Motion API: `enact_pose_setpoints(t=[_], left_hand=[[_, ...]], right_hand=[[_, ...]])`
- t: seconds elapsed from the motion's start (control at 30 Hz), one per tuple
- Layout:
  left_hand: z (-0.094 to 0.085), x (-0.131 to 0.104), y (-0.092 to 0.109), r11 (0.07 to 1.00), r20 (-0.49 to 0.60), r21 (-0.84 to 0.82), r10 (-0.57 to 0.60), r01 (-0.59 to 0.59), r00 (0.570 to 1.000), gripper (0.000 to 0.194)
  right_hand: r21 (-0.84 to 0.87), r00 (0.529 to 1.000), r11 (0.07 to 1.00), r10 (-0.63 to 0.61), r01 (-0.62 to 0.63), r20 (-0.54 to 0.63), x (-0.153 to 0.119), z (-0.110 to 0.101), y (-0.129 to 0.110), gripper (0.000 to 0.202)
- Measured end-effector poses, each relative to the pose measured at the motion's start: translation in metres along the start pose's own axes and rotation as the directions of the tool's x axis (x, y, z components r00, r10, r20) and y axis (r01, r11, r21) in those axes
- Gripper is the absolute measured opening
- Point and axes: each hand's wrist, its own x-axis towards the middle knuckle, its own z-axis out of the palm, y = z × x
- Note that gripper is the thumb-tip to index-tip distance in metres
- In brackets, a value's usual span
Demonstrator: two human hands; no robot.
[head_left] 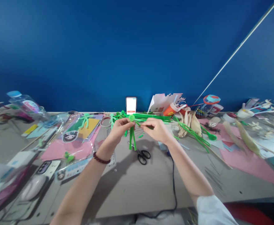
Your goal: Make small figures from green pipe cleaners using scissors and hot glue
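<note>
A green pipe-cleaner piece hangs between my hands, with a round coiled top and long stems pointing down. My left hand pinches it just below the coil. My right hand is closed in a pinch on a thin green pipe-cleaner end that reaches out sideways from the piece; the tip is hidden by the fingers. Below the hands, black-handled scissors lie on the table, their blades partly behind the hanging stems. Behind the hands lies a bundle of green pipe cleaners.
A lit phone stands against the blue wall. Left are a plastic bottle, a pink sheet and a computer mouse. Right are an orange cup, dried husks and pink paper. A black cable crosses the table.
</note>
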Motion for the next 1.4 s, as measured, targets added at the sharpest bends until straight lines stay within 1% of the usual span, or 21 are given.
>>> enact_pose_setpoints(t=[0.1, 0.23, 0.3, 0.47, 0.57, 0.67, 0.77, 0.83, 0.87, 0.93, 1.03, 1.17, 1.23, 1.4], left_hand=[[-0.001, 0.0, 0.001, 0.997, 0.087, -0.059, -0.053, 0.059, 0.995, 0.025], [-0.002, -0.001, 0.001, 0.983, 0.181, -0.093, -0.14, 0.159, 0.973, 0.021], [-0.003, -0.001, 0.002, 0.974, 0.198, -0.113, -0.173, 0.198, 0.965, 0.021], [-0.004, 0.0, 0.003, 0.943, 0.172, -0.203, -0.23, 0.263, 0.958, 0.02], [-0.003, 0.001, 0.002, 0.935, 0.165, -0.244, -0.223, 0.259, 0.961, 0.016], [-0.002, 0.001, 0.0, 0.941, 0.137, -0.236, -0.215, 0.243, 0.967, 0.016], [-0.003, 0.001, -0.001, 0.955, 0.119, -0.18, -0.216, 0.235, 0.969, 0.017], [-0.003, 0.0, -0.002, 0.963, 0.13, -0.135, -0.215, 0.232, 0.968, 0.019], [-0.003, -0.001, -0.002, 0.967, 0.139, -0.114, -0.213, 0.229, 0.967, 0.02], [-0.003, -0.002, -0.003, 0.97, 0.156, -0.085, -0.211, 0.226, 0.965, 0.021], [-0.001, -0.003, -0.002, 0.968, 0.166, -0.092, -0.215, 0.232, 0.963, 0.024], [0.003, -0.004, 0.002, 0.951, 0.119, -0.17, -0.239, 0.257, 0.964, 0.032], [0.005, -0.004, 0.003, 0.95, 0.109, -0.171, -0.245, 0.261, 0.963, 0.035], [0.007, -0.004, 0.002, 0.966, 0.075, -0.182, -0.173, 0.184, 0.982, 0.037]], right_hand=[[-0.009, 1.0, 1.0, 0.004, -0.004, 0.008, 0.002, 0.0, 0.004, 0.015], [-0.016, 0.999, 1.0, -0.023, 0.023, -0.024, 0.004, -0.002, 0.006, 0.014], [-0.023, 0.999, 0.999, -0.037, 0.036, -0.031, 0.004, -0.003, 0.007, 0.013], [-0.066, 0.998, 0.997, -0.052, 0.05, -0.027, 0.004, -0.003, 0.008, 0.016], [-0.072, 0.999, 0.997, -0.031, 0.028, -0.037, 0.004, -0.002, 0.009, 0.016], [-0.033, 0.998, 0.999, 0.016, -0.018, -0.06, 0.003, -0.002, 0.008, 0.016], [0.02, 0.997, 1.0, 0.025, -0.023, -0.07, 0.002, -0.001, 0.005, 0.031], [0.028, 0.997, 1.0, -0.005, 0.007, -0.073, 0.003, -0.001, 0.003, 0.037], [0.02, 0.997, 0.999, -0.029, 0.031, -0.073, 0.004, -0.001, 0.002, 0.035], [-0.012, 0.994, 0.997, -0.081, 0.08, -0.076, 0.005, -0.001, 0.0, 0.026], [-0.07, 0.988, 0.989, -0.133, 0.127, -0.079, 0.005, 0.0, 0.001, 0.015], [-0.127, 0.986, 0.984, -0.141, 0.129, -0.088, 0.004, 0.001, 0.002, 0.015], [-0.156, 0.986, 0.98, -0.141, 0.126, -0.089, 0.003, 0.002, 0.001, 0.015], [-0.254, 0.984, 0.96, -0.146, 0.116, -0.106, 0.003, 0.005, -0.003, 0.015]])
